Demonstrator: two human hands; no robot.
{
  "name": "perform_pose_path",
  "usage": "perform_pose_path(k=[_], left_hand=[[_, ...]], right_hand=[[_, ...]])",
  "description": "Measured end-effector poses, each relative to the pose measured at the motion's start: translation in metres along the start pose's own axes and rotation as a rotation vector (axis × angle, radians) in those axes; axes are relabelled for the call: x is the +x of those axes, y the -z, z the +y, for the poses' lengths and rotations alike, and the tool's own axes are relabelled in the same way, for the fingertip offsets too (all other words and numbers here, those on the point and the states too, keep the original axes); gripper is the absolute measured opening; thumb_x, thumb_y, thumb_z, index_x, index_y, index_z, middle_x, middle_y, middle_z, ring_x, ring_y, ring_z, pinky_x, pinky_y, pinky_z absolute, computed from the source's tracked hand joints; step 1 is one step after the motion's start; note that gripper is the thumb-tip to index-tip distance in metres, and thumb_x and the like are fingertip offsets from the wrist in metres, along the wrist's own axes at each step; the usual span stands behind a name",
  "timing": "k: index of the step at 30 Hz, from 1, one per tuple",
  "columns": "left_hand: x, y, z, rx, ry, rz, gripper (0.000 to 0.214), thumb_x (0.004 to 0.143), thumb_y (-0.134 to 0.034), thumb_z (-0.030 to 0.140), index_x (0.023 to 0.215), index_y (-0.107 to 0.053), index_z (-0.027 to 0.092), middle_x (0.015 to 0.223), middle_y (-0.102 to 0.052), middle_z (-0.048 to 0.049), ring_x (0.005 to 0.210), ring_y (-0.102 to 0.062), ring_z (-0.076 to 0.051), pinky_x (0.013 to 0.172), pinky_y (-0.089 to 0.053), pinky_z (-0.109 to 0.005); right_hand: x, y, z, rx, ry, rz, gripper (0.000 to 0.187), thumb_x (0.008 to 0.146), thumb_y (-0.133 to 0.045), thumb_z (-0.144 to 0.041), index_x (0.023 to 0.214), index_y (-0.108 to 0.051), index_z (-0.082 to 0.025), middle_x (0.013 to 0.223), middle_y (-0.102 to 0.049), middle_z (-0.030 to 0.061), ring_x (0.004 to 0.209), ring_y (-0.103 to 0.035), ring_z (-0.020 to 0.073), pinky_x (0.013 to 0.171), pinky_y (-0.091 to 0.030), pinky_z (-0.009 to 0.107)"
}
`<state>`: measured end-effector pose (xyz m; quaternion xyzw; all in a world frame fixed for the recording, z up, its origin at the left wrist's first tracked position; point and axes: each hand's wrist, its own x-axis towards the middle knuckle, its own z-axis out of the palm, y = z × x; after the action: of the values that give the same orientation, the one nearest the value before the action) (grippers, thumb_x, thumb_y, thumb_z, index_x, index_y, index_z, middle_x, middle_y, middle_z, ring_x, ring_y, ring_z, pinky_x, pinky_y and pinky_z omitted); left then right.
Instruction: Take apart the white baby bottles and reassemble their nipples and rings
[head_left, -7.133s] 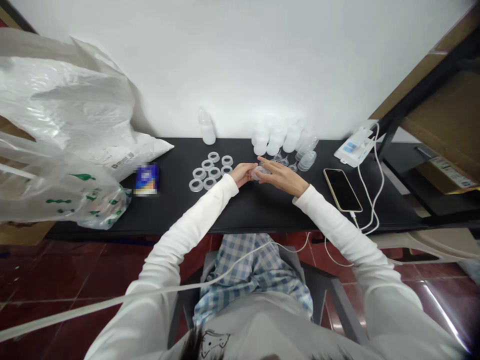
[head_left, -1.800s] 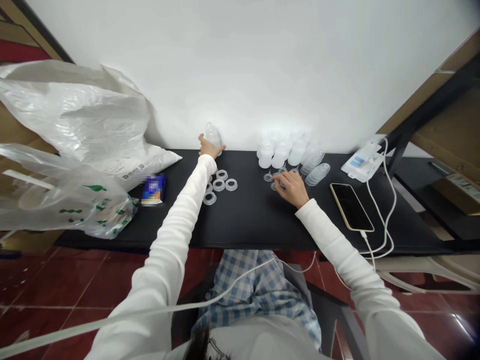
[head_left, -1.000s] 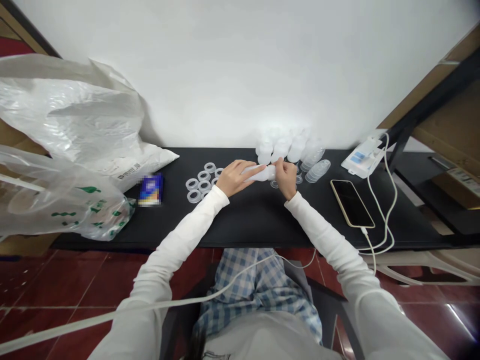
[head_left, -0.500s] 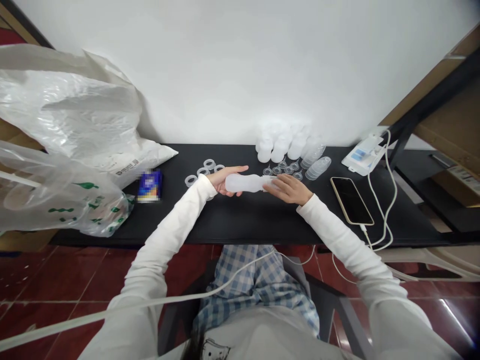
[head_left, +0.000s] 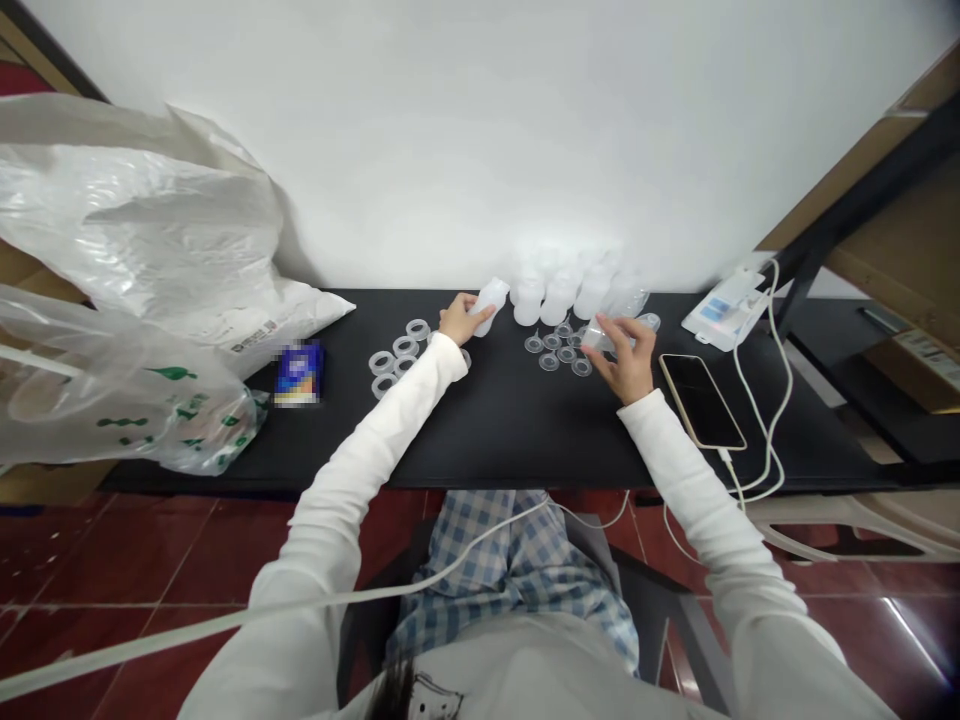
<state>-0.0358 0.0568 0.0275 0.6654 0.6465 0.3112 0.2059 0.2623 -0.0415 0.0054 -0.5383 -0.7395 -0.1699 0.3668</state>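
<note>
My left hand (head_left: 459, 318) is closed round a frosted white plastic baby bottle (head_left: 491, 304), tilted, just left of a cluster of similar bottles (head_left: 557, 297). Between the fingertips of my right hand (head_left: 628, 360) is a clear plastic cap (head_left: 597, 337). Several clear silicone nipples (head_left: 550, 361) lie in front of the bottles, to the left of that hand. More clear caps (head_left: 628, 300) stand and lie behind it, partly covered by it. White plastic rings (head_left: 382, 362) are gathered left of my left forearm, which hides some of them.
On the right of the black table (head_left: 525, 430) lie a phone (head_left: 703, 402) with a cable and a white packet (head_left: 727, 308). To the left are a blue box (head_left: 298, 374), a large white bag (head_left: 150, 230) and a clear printed bag (head_left: 135, 400). A white wall stands behind.
My hands have moved apart. The bottle went up and left toward the wall in my left hand, while the clear cap came away rightward in my right hand.
</note>
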Motion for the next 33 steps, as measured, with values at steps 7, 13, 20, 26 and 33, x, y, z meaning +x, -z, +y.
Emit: perform_pose_path(k=[7,13,20,26,33], left_hand=[[0.027,-0.024,0.026,-0.1,0.121,-0.012,0.053,0.084,-0.074,0.023,0.128,-0.047,0.01,0.127,-0.063,-0.0207,0.122,-0.062,-0.029,0.106,-0.046,-0.039],[0.038,-0.039,0.036,-0.121,0.12,0.024,0.058,0.085,-0.067,0.014,0.137,-0.042,0.01,0.139,-0.052,-0.0248,0.136,-0.052,-0.032,0.114,-0.041,-0.045],[-0.051,-0.045,0.038,-0.429,-0.358,0.003,0.027,0.102,-0.042,0.036,0.115,-0.057,0.017,0.12,-0.061,-0.012,0.108,-0.064,-0.017,0.095,-0.051,-0.03],[-0.09,-0.042,0.034,-0.485,-0.712,-0.006,0.04,0.098,-0.047,0.058,0.098,-0.06,0.02,0.097,-0.064,-0.0071,0.09,-0.06,-0.017,0.086,-0.05,-0.031],[-0.083,-0.042,0.033,-0.789,-0.382,0.028,0.043,0.089,-0.06,0.062,0.077,-0.055,0.021,0.074,-0.055,0.0006,0.075,-0.052,-0.015,0.078,-0.044,-0.03]], right_hand=[[0.002,-0.007,0.005,0.117,-0.048,-0.005,0.051,0.094,-0.052,-0.052,0.133,-0.054,-0.02,0.116,-0.058,0.0166,0.113,-0.058,0.0325,0.098,-0.051,0.055],[0.005,-0.008,0.004,0.128,-0.044,0.014,0.038,0.091,-0.056,-0.053,0.112,-0.06,-0.022,0.103,-0.061,0.012,0.102,-0.061,0.0288,0.093,-0.053,0.052],[0.013,-0.009,-0.041,0.209,-0.254,0.051,0.039,0.098,-0.04,-0.055,0.097,-0.056,-0.02,0.091,-0.063,0.0121,0.086,-0.062,0.0244,0.08,-0.053,0.041],[0.032,-0.034,-0.094,0.658,-0.574,0.171,0.045,0.096,-0.04,-0.064,0.075,-0.04,-0.024,0.069,-0.048,-0.0022,0.068,-0.049,0.0144,0.069,-0.045,0.031],[0.042,-0.05,-0.111,0.864,-0.632,0.162,0.049,0.096,-0.041,-0.064,0.069,-0.028,-0.025,0.064,-0.029,-0.0067,0.061,-0.033,0.0102,0.06,-0.033,0.027]])
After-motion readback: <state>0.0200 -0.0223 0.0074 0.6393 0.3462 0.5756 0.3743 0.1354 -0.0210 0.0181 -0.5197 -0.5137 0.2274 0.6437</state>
